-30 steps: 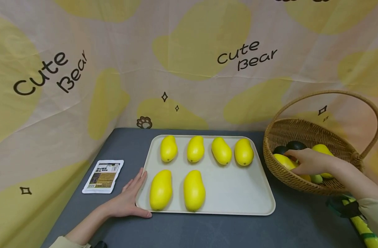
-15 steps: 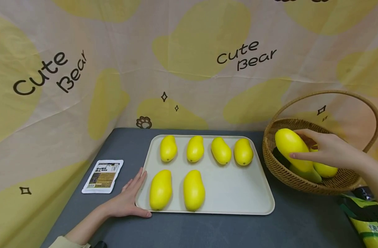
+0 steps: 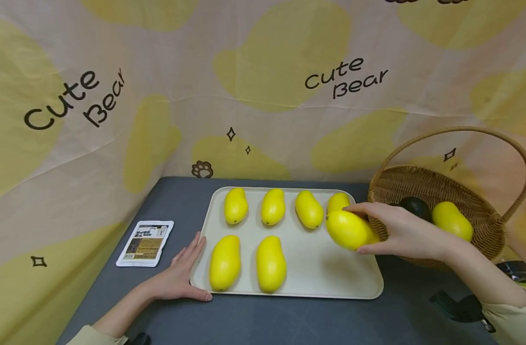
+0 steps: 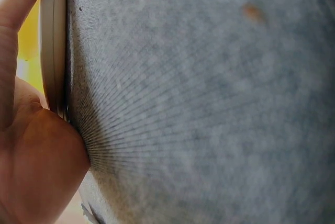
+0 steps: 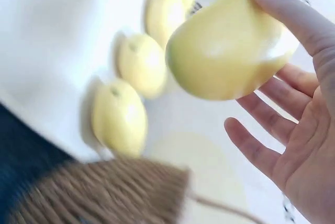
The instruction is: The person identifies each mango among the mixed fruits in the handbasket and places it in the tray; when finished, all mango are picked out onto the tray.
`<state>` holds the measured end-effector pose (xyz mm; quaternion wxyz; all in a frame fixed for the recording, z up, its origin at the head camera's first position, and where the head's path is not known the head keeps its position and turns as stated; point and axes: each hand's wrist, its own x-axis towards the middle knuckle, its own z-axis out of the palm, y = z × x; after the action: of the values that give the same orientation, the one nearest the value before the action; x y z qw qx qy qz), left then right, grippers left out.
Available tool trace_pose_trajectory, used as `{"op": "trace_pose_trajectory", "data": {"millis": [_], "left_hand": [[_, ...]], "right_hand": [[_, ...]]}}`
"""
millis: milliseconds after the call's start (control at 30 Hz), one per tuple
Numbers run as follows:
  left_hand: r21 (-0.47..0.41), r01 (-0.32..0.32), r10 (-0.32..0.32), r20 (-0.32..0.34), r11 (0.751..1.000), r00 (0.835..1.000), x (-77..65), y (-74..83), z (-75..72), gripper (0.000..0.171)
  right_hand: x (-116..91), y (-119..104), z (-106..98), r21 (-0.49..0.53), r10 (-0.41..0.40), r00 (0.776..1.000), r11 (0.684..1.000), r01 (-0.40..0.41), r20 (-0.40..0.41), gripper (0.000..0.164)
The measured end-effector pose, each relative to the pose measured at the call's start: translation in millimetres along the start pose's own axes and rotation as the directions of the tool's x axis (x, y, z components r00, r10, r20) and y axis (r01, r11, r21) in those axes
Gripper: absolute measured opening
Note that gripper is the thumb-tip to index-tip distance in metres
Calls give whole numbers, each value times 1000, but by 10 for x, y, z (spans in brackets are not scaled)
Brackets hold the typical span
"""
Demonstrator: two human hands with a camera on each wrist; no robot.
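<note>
A yellow mango (image 3: pixel 348 230) hangs over the right part of a cream tray (image 3: pixel 310 275), held between the thumb and fingers of my right hand (image 3: pixel 403 232). In the right wrist view the thumb lies along one side of this mango (image 5: pixel 225 46), with the fingers under the other. It partly covers the rightmost mango (image 3: pixel 338 201) of the tray's back row. Two more mangoes, one of them the front mango (image 3: pixel 271 264), lie in the front row. My left hand (image 3: pixel 176 275) rests with spread fingers against the tray's left edge; the left wrist view shows its palm beside the tray rim (image 4: pixel 54 41).
A wicker basket (image 3: pixel 407 184) with a tall handle stands right of the tray. Inside are a dark avocado-like fruit (image 3: pixel 415 207) and a yellow fruit (image 3: pixel 452 221). A flat white packet (image 3: pixel 144 244) lies left of the tray. A patterned cloth (image 3: pixel 271 96) hangs behind the table.
My right hand has lifted a mango out of the basket and carried it left, over the tray. The left hand has stayed at the tray's edge.
</note>
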<state>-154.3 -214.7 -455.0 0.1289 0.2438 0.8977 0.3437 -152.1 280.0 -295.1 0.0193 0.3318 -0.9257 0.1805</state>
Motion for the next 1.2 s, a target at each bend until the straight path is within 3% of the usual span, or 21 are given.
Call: {"op": "trace_pose_trajectory", "data": {"millis": [233,400,567,767,933,1067,1200], "left_hand": [[4,-6,6,-3,1000,1000,15,8,2,129],[8,2,-2,1,1000,1000,22,8,3,129],[11,1,-1,-4,1000,1000,21,4,10,129],[9,4,-4,2,1000,1000,17,-2,8,129],[11,6,-6,8,1000,1000,16,-10,3,129],[10,5,-5,9,1000,1000,13,-13,-1,129],[-1,5,-5,11,1000,1000,8,-7,-5,129]], "right_hand": [[143,-9,449,-39,-132,981,989,139,143,71],[209,-12,686,-80,-296,943,947,310,152,71],[242,-25,838,-108,-382,911,910,400,155,73],[277,-47,945,-184,-409,894,879,439,181,73],[282,-71,1000,-217,-401,899,875,432,175,73],[262,-85,1028,-179,-402,903,888,425,151,70],[220,-96,1053,-47,-374,912,921,386,171,74]]}}
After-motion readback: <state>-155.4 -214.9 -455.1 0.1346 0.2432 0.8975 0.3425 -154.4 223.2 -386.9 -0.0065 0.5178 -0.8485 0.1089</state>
